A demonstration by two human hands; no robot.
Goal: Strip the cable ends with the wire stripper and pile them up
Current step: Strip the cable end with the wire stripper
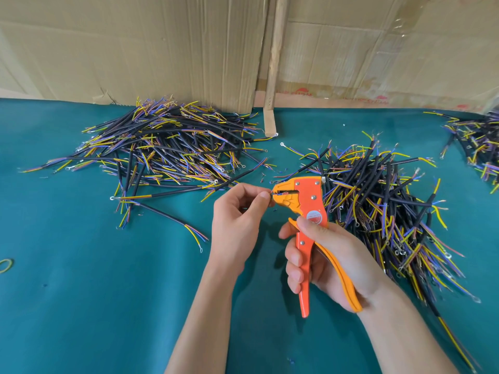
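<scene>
Head view: left hand [237, 211] feeds wire [270, 195] into wire stripper [302, 201].

Bare mat [81, 306] between flanking cable piles [167, 147]

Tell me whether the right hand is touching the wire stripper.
Touching. The head view shows the right hand wrapped round the handles of the wire stripper, thumb lying across its body.
</scene>
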